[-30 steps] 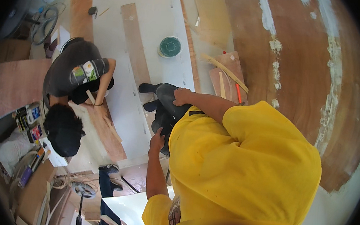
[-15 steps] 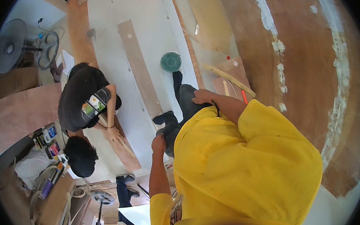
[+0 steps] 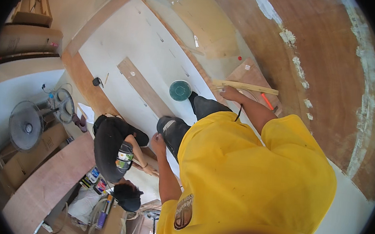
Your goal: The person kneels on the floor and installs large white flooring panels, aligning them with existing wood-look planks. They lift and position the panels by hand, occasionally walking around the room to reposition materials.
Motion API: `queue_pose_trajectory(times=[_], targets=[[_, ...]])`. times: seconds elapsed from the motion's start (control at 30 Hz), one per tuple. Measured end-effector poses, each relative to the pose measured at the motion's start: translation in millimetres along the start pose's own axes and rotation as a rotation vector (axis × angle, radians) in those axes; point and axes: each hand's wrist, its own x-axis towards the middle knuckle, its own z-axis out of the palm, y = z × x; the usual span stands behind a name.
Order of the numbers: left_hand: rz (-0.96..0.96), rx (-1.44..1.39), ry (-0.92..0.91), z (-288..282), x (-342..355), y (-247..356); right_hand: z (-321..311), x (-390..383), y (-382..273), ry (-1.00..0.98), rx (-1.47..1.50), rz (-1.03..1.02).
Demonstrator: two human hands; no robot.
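My left hand (image 3: 158, 143) is beside my left knee in its dark trousers (image 3: 172, 135), its fingers loosely bent and slightly apart. Nothing shows in it. My right hand (image 3: 230, 93) is held out past my other leg, fingers loosely bent, with no object visible in them. In the view it lies close to the left part of a pale wooden strip (image 3: 253, 87); whether they touch I cannot tell. A round green-topped tub (image 3: 180, 90) stands by my right foot on a large white panel (image 3: 114, 38). A narrow brown board (image 3: 143, 87) lies on that panel.
At the left a co-worker in dark clothes (image 3: 112, 148) crouches over the panel's edge. Two fans, one with a grey grille (image 3: 26, 126), stand behind. An orange-handled tool (image 3: 267, 101) lies on a brown board at right. A large brown plywood surface (image 3: 316, 52) carries white filler streaks.
My hands have come away from my trouser legs, the right one moving outward toward the wooden strip. My view has turned, and my left knee is raised. The co-worker appears lower and farther right.
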Motion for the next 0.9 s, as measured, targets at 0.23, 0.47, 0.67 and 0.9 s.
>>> queue_pose_trajectory(times=[0.23,0.47,0.67,0.9], targets=[[0.218,0.017,-0.088,-23,101,156,-23,34,-10,-0.046,0.018,0.035],[0.336,0.014,-0.211,5,222,254,-67,94,-58,0.124,0.201,0.082],[0.615,0.195,-0.481,26,317,316,-118,149,-100,0.009,0.071,0.329],[0.619,0.311,-0.887,90,369,318,-151,331,-141,0.195,0.059,0.348]])
